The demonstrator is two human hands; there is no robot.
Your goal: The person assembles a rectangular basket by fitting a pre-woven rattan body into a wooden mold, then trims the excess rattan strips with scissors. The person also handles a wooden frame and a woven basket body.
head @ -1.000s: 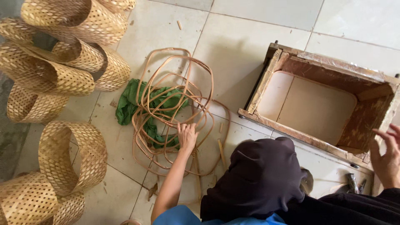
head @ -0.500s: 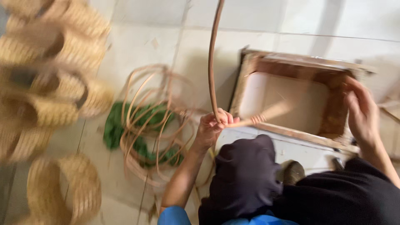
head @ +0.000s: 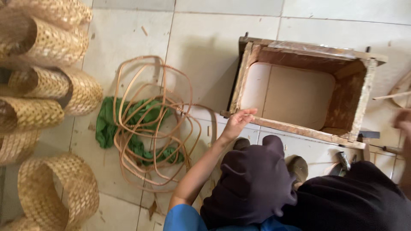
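Note:
My left hand (head: 236, 123) reaches out from a blue sleeve to the near left corner of a wooden box frame (head: 362, 99) that lies on the tiled floor. Its fingers are spread and rest by the frame's lower rail, with nothing in them. My right hand (head: 403, 120) is a blur at the right edge, just beyond the frame's right wall; what it holds is unclear. A thin pale strip (head: 390, 96) pokes in from the right edge above it. A tangle of rattan hoops (head: 150, 128) lies left of my left hand, on a green cloth (head: 104, 127).
Several woven bamboo rings (head: 53, 45) are stacked along the left side, and one (head: 58, 188) stands at the lower left. Dark cloth (head: 257, 184) covers the bottom centre. Small tools (head: 343, 160) lie below the frame's near right corner.
My left hand has let go of the long rattan strip it held upright and now rests at the frame's corner. My right hand has moved off the frame to the right edge.

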